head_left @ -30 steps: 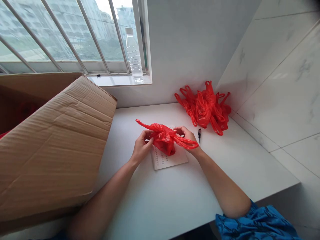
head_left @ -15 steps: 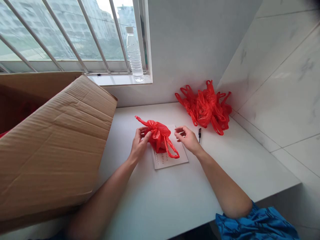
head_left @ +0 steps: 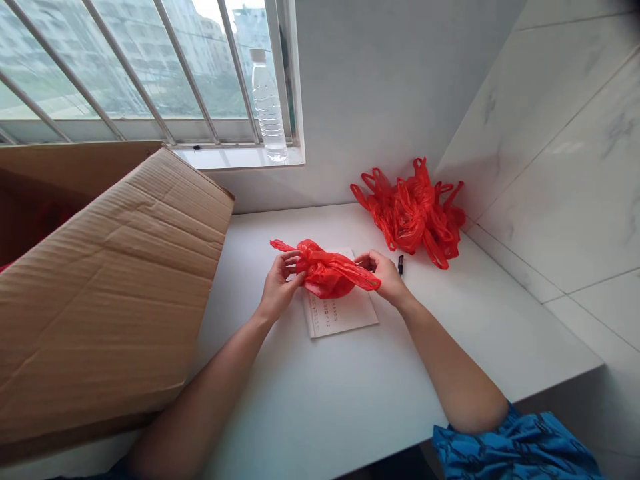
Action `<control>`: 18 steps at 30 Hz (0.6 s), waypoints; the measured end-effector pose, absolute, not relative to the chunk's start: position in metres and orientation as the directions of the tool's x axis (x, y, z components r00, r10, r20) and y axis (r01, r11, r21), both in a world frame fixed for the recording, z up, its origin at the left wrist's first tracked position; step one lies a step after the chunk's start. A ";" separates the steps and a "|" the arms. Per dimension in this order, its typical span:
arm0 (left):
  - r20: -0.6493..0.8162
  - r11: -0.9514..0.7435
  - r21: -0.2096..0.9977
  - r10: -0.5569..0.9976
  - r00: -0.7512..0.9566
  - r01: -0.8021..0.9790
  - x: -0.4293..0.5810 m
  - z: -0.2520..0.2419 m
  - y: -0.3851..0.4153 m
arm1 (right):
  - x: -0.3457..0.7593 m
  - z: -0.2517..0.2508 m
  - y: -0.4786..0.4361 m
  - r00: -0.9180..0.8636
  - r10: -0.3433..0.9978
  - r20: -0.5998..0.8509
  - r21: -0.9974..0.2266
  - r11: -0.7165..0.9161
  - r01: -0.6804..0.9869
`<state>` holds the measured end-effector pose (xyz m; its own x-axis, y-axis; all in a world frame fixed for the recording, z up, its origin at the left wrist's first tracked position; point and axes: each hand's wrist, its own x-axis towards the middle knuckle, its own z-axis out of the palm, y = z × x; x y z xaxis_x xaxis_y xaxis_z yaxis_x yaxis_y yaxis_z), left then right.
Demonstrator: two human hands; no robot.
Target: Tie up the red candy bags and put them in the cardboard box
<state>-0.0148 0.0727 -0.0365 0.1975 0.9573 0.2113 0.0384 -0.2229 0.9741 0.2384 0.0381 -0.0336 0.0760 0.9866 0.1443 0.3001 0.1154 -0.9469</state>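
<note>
A red plastic bag (head_left: 330,275), knotted at the top, is between my hands above a white notebook (head_left: 345,317) with rows of small marks. My left hand (head_left: 280,283) has its thumb and fingers closed on the bag's left side, near a loose handle end that points left. At the right, my right hand (head_left: 383,275) pinches the other handle, which is stretched out toward it; its fingertips are partly hidden by the plastic. Just beyond my right hand lies a black pen (head_left: 401,265).
A heap of red plastic bags (head_left: 413,217) lies at the table's back right, by the wall. A large open cardboard box (head_left: 115,287) stands on the left with something red inside. On the window sill stands a clear water bottle (head_left: 269,110).
My right hand has moved onto the bag's right handle, which has swung from hanging toward me to stretching right. My left hand stays on the bag's left side.
</note>
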 end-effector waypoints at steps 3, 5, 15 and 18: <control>0.193 -0.245 0.955 0.941 0.278 0.167 -0.016 -0.040 0.072 | 0.246 -0.033 0.037 0.071 0.991 0.112 -0.861 0.061 0.505; 0.200 -0.262 0.948 0.932 0.303 0.180 -0.013 -0.038 0.067 | 0.245 -0.030 0.035 0.076 0.987 0.141 -0.821 0.074 0.566; 0.211 -0.237 0.971 0.898 0.386 0.019 0.004 -0.015 0.047 | 0.211 -0.005 0.016 -0.039 0.932 0.359 -0.853 0.345 0.392; 0.207 -0.223 0.975 0.926 0.316 0.017 -0.003 -0.021 0.056 | 0.216 -0.009 0.019 0.041 0.954 0.296 -0.901 0.264 0.344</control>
<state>-0.0028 0.0561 -0.0207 0.3163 0.9259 0.2067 0.0169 -0.2234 0.9746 0.2157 0.0188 -0.0088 0.0413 0.9543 0.2959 0.3440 0.2644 -0.9010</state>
